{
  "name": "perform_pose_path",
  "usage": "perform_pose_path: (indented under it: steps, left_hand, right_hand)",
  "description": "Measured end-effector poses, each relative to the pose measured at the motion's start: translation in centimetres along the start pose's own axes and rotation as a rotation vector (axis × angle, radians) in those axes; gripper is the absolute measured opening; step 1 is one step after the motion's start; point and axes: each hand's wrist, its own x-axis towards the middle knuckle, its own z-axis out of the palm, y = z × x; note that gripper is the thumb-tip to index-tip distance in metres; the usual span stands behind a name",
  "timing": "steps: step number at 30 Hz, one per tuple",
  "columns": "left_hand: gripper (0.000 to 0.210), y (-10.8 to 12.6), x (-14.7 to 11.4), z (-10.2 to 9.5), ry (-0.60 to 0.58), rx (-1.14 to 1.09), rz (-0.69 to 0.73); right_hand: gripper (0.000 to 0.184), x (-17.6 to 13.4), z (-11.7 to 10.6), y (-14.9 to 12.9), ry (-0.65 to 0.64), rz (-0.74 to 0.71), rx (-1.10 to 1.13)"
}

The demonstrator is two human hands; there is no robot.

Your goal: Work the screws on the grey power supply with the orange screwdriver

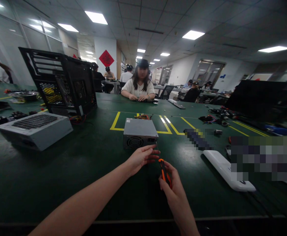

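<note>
A grey computer power supply (140, 129) sits on the green table in front of me, its round fan grille and power socket facing my hands. My right hand (170, 180) is closed around the orange-and-black handle of a screwdriver (162, 168). The thin shaft points up toward the supply's front right corner; whether its tip touches there I cannot tell. Just before that same corner is my left hand (143, 159), fingers stretched out to the right beside the shaft. Nothing shows in its grasp.
Left stand a black computer case (81, 83) and a second power supply (35, 126). To the right lie a white elongated device (226, 170), cables (222, 113) and a black monitor (263, 100). A person (138, 85) sits across the table. Yellow tape lines mark the tabletop.
</note>
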Motion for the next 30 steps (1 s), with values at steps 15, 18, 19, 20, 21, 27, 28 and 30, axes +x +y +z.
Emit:
perform_pose_path:
  steps: [15, 18, 19, 20, 21, 27, 28, 30]
  left_hand:
    - [0.029, -0.20, 0.08, -0.29, -0.045, 0.021, 0.022]
    - [0.030, -0.08, 0.01, -0.16, -0.029, 0.028, 0.015]
    - [0.031, -0.05, -0.02, -0.13, -0.024, 0.031, 0.011]
    - [0.032, -0.02, -0.06, -0.10, -0.021, 0.033, 0.008]
    - [0.032, 0.00, -0.09, -0.08, -0.021, 0.035, 0.006]
    - [0.032, -0.13, -0.08, -0.19, -0.040, 0.022, 0.015]
    - [0.032, -0.15, -0.06, -0.21, -0.040, 0.019, 0.017]
    - [0.032, -0.14, -0.04, -0.20, -0.037, 0.013, 0.017]
  right_hand:
    - [0.042, -0.25, 0.28, -0.28, 0.062, 0.034, 0.244]
    - [0.042, -0.30, 0.25, -0.28, 0.070, 0.026, 0.223]
    - [0.042, -0.31, 0.26, -0.26, 0.072, 0.024, 0.219]
    - [0.042, -0.31, 0.26, -0.22, 0.073, 0.023, 0.217]
    - [0.043, -0.32, 0.27, -0.19, 0.073, 0.023, 0.215]
    - [0.044, -0.33, 0.28, -0.38, 0.083, 0.021, 0.206]
    - [0.044, -0.33, 0.29, -0.50, 0.080, 0.019, 0.199]
    - [0.046, -0.32, 0.34, -0.76, 0.071, 0.019, 0.177]
